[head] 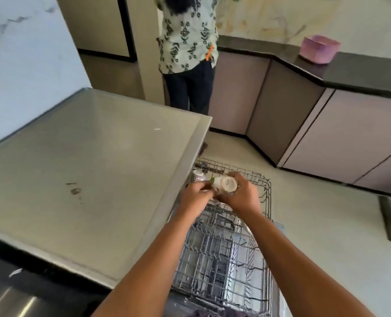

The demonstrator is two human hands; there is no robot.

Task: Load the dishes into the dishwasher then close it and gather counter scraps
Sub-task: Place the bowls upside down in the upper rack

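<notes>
Both my hands reach over the pulled-out wire rack [266, 191] of the dishwasher. My right hand [242, 197] grips a white cup [225, 184], held upside down with its base facing me, above the rack's far end. My left hand [195, 196] touches the same cup's left side with curled fingers. A second patterned cup [198, 176] sits upside down in the rack just beyond, partly hidden by the counter edge. Lower wire racks [222, 259] show beneath my forearms.
A grey counter [87, 168] with small scraps [75, 191] lies to the left, overhanging the rack. Another person [187, 65] stands beyond it. A pink basket [319, 49] sits on the dark counter [361, 74] at the back right. Pale floor lies right of the rack.
</notes>
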